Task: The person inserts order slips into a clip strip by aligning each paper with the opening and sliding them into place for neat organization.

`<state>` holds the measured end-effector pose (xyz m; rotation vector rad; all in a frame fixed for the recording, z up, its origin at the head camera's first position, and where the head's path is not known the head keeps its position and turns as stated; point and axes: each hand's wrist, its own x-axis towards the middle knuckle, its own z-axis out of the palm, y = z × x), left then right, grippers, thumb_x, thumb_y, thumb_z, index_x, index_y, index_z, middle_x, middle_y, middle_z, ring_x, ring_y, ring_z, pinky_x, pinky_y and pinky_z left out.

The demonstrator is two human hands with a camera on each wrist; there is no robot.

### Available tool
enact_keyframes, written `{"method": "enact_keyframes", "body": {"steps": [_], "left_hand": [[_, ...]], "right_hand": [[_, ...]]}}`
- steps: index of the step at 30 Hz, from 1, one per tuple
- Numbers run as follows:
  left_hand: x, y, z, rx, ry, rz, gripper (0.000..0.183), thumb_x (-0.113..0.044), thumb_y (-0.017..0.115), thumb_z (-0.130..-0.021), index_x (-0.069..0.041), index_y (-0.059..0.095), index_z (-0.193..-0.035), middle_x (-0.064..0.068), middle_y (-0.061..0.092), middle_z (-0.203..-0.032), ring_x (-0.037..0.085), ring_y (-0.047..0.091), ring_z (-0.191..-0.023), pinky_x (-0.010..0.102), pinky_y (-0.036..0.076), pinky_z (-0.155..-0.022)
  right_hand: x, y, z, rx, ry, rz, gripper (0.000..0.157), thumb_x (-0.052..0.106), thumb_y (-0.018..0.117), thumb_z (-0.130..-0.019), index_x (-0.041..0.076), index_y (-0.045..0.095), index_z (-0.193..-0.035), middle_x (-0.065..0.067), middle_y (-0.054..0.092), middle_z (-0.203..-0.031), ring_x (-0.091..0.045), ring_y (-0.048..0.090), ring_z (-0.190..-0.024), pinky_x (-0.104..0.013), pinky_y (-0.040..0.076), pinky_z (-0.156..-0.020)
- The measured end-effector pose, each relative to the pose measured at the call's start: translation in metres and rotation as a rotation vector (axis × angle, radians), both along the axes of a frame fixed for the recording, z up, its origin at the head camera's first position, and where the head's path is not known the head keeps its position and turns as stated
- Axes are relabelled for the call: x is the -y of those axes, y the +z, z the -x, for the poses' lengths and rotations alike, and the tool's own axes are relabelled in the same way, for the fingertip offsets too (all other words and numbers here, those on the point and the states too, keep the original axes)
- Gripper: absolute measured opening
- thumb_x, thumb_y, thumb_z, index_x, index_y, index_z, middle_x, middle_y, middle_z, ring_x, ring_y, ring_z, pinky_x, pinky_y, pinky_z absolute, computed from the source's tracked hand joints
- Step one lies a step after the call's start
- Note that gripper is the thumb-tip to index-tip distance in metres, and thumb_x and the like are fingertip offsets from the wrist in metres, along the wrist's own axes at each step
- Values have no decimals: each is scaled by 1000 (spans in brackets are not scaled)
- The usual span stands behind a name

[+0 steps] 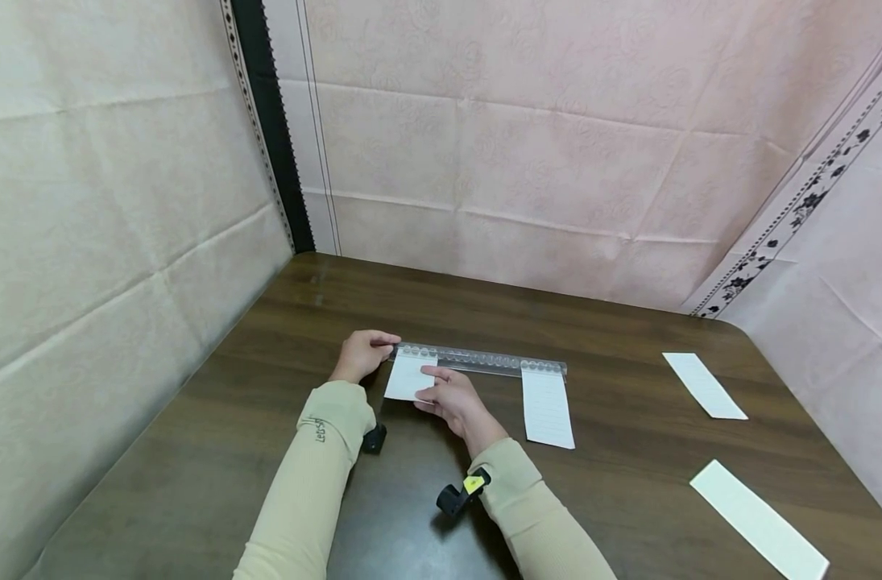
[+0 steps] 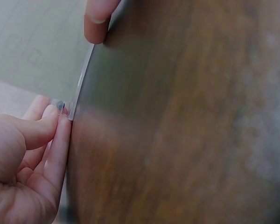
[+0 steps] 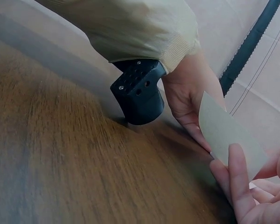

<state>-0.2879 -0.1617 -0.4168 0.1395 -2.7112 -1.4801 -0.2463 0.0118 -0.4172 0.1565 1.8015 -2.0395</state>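
A clear plastic ruler [image 1: 480, 360] with a row of round shapes lies across the table. My left hand [image 1: 363, 354] pinches its left end; in the left wrist view the left hand's [image 2: 32, 154] thumb and fingers close on that clear end. A white paper strip [image 1: 404, 377] lies at the ruler's left part, its upper edge overlapping the ruler. My right hand [image 1: 457, 400] holds this paper by its right side. In the right wrist view the paper [image 3: 228, 133] stands tilted, with fingers [image 3: 238, 175] across its face. A second white strip [image 1: 548, 407] meets the ruler's right end.
Two loose paper strips lie on the right of the brown table [image 1: 614, 499]: a shorter one [image 1: 705, 387] farther back and a longer one [image 1: 759, 519] nearer. Pale cloth hangings [image 1: 527, 161] surround the table's back and sides. Black cameras [image 1: 455, 498] sit on both wrists.
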Motion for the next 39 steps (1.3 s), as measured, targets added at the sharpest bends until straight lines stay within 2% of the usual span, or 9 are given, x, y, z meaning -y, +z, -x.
{"method": "enact_keyframes", "body": {"steps": [8, 20, 39], "left_hand": [[-1, 2, -1, -27, -16, 17, 20, -6, 61, -90, -8, 72, -106, 10, 67, -107, 22, 60, -96, 35, 47, -81], [0, 3, -2, -16, -9, 24, 20, -6, 61, -90, -8, 72, -106, 11, 66, -110, 24, 57, -104, 37, 45, -87], [0, 1, -1, -31, -7, 26, 19, -5, 63, -88, -7, 72, -105, 12, 66, -109, 26, 57, -102, 38, 45, -87]], "right_hand": [[-6, 2, -1, -4, -12, -5, 51, -17, 57, -82, -2, 49, -131, -17, 58, -119, -17, 60, -80, -29, 53, -70], [-15, 0, -4, -22, -4, -6, 53, -15, 56, -83, -1, 47, -134, -18, 57, -121, -17, 61, -81, -29, 52, -72], [-30, 0, -7, -36, -33, -9, 52, -17, 56, -83, -2, 48, -133, -21, 56, -122, -18, 61, -80, -29, 53, -72]]}}
